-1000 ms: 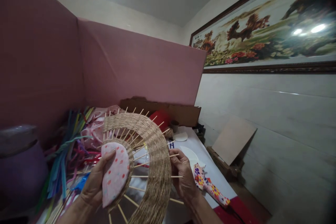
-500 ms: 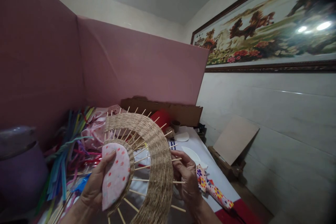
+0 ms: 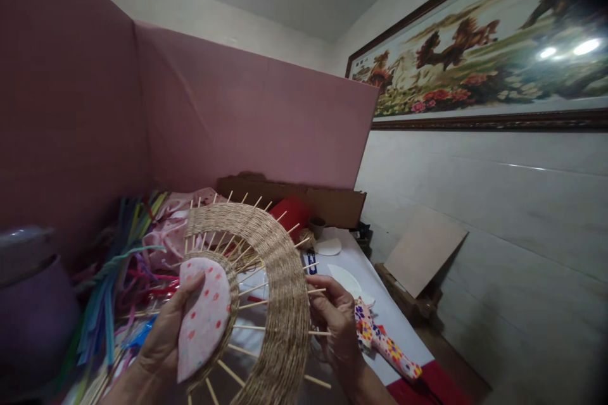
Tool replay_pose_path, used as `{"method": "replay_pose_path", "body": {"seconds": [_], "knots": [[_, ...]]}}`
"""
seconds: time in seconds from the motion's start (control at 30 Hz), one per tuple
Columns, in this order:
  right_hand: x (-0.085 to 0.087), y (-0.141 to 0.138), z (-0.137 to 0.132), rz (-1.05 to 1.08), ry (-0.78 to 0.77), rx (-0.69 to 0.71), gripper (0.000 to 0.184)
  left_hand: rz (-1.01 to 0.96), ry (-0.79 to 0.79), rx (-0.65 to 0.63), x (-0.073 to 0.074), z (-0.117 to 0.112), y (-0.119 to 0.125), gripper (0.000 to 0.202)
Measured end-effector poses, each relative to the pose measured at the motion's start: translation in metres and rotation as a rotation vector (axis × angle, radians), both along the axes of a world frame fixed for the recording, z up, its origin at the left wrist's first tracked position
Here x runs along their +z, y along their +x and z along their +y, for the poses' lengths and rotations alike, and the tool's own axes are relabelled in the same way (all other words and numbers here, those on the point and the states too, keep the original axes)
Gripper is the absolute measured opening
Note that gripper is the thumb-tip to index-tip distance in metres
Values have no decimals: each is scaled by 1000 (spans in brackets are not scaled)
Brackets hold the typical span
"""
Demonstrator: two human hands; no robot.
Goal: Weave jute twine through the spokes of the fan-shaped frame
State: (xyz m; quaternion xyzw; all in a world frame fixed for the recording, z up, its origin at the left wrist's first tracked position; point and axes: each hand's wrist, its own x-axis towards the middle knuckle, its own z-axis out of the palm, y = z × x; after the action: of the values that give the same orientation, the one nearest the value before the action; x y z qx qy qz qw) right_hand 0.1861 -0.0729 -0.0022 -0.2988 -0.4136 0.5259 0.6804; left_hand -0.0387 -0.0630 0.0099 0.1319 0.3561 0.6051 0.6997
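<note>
A woven semicircular fan made of twine over thin wooden sticks is held up between both hands. At its inner side is a half-round pad of white cloth with red dots. My left hand grips this pad, thumb on its face and the other fingers hidden behind. At the outer rim, my right hand is closed with its fingertips at a protruding stick. Stick ends poke out past the twine band all along the outer edge.
Colourful pipe cleaners and pink cloth are heaped at left near a purple container. On the white table lie a flower-patterned glue gun, white half-round pieces and a blue cutter. Cardboard stands behind.
The fan and both hands have shifted slightly left in view. Both hands keep about the same hold; the right fingertips stay by the outer rim.
</note>
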Motion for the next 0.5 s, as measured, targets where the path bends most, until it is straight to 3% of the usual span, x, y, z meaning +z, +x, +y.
{"method": "replay_pose_path", "body": {"seconds": [0.2,0.4,0.5], "knots": [[0,0,3,-19,-8,-21,24,-9,-4,0,-2,1,0,14],[4,-2,3,0,-12,-17,24,-43,-82,64,7,-2,6,24],[5,-2,1,3,-14,5,24,-23,-67,67,7,-2,6,18]]}}
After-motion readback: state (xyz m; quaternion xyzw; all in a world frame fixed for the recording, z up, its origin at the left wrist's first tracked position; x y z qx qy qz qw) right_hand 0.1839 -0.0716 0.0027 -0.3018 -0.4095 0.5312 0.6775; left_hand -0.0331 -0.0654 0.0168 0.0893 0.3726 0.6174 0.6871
